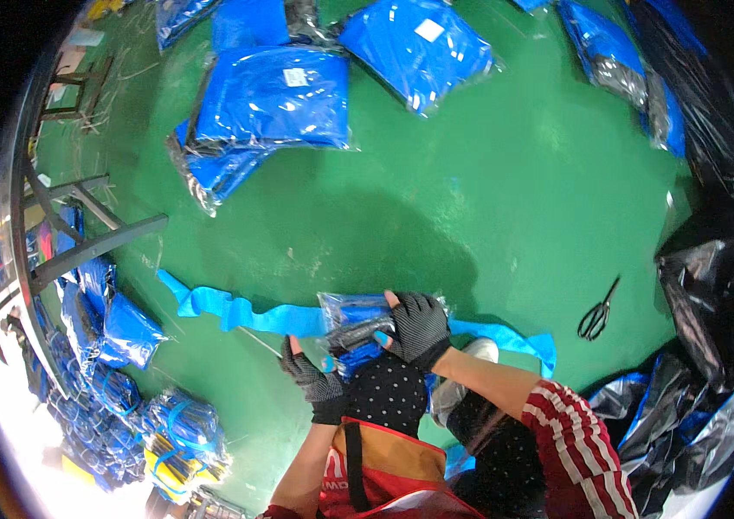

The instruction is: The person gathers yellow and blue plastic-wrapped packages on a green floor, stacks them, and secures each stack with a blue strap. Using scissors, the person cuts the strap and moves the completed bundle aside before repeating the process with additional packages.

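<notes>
A clear plastic packet of folded blue and dark goods (357,327) lies in front of my knees, across a long light-blue strip (246,317). The strip's ends trail over the floor to both sides. My right hand (419,329), in a dark fingerless glove, rests on the packet's right part, thumb and forefinger spread apart. At the packet's lower left is my left hand (313,381), gloved alike, its fingers apart and nothing visible in it. A thin pale stick-like thing (260,342) lies by its fingertips. Dark-handled scissors (599,316) lie on the floor to the right.
Bagged blue goods (272,97) are stacked on the green floor (523,190) ahead, with another bag (419,50) beside them. Black plastic sheeting (705,303) heaps at the right. A metal frame (99,246) and bundled packets (181,424) stand at the left.
</notes>
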Demonstrator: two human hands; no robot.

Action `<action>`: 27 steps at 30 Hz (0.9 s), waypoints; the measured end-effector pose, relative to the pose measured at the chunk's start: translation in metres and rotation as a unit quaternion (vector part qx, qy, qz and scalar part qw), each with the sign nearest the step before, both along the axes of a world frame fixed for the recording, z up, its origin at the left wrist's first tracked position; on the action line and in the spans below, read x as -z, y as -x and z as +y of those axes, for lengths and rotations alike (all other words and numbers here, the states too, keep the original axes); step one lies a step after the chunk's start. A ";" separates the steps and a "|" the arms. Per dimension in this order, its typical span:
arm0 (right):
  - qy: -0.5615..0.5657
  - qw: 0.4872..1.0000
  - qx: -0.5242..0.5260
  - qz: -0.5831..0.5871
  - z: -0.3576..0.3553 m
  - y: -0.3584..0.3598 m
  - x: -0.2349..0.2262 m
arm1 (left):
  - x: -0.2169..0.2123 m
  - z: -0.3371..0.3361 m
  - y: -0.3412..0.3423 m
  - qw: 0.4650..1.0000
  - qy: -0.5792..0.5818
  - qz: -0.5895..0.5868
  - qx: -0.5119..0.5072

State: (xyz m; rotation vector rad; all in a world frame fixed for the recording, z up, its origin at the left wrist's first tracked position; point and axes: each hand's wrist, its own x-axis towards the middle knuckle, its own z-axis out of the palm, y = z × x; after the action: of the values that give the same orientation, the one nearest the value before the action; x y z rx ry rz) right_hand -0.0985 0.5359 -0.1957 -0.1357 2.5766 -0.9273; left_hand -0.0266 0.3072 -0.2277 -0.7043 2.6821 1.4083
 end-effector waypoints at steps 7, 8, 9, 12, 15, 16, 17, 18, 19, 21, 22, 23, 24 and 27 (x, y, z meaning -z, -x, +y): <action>0.010 0.999 -0.030 0.010 0.006 -0.008 0.049 | 0.050 0.032 0.039 0.950 -0.289 -0.056 -0.108; -0.001 0.999 -0.037 -0.015 0.005 -0.010 0.055 | 0.061 0.032 0.042 0.958 -0.275 -0.023 -0.085; -0.012 0.998 -0.046 -0.035 0.002 -0.012 0.059 | 0.068 0.029 0.043 0.954 -0.280 -0.036 -0.099; -0.025 0.993 -0.053 -0.101 -0.006 -0.002 0.058 | 0.074 0.018 0.040 0.974 -0.209 -0.056 -0.072; 0.008 0.995 0.100 -0.029 0.009 0.053 0.047 | 0.053 0.010 0.064 0.984 0.046 -0.130 0.112; 0.059 0.967 0.237 0.078 0.017 0.086 0.047 | 0.046 0.012 0.084 0.979 0.135 -0.006 0.154; 0.106 0.915 0.341 0.187 0.028 0.132 0.057 | 0.034 0.013 0.108 0.975 0.110 0.069 0.180; 0.209 0.852 0.478 0.027 0.060 0.172 0.063 | 0.032 0.021 0.145 0.989 -0.029 0.037 0.143; 0.365 0.749 0.549 -0.059 0.083 0.213 0.076 | 0.035 0.030 0.190 0.985 -0.068 0.065 0.147; 0.457 0.691 0.555 -0.072 0.120 0.277 0.103 | 0.042 0.056 0.281 0.925 -0.365 0.096 0.054; 0.473 0.680 0.556 -0.069 0.133 0.303 0.116 | 0.046 0.064 0.322 0.885 -0.462 0.057 0.001; 0.535 0.603 0.585 -0.089 0.141 0.316 0.125 | 0.049 0.073 0.348 0.878 -0.472 0.079 -0.014; 0.483 0.619 0.616 -0.067 0.148 0.317 0.124 | 0.053 0.083 0.370 0.864 -0.494 0.076 -0.065; 0.400 0.740 0.538 0.062 0.184 0.274 0.092 | 0.043 0.090 0.373 0.848 -0.500 0.120 -0.125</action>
State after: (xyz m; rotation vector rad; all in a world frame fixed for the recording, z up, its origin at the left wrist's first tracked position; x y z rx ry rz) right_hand -0.3730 0.7203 -0.2878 1.2158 1.9826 -2.4212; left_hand -0.3998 0.3976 -0.2704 -0.7626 1.5377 2.7120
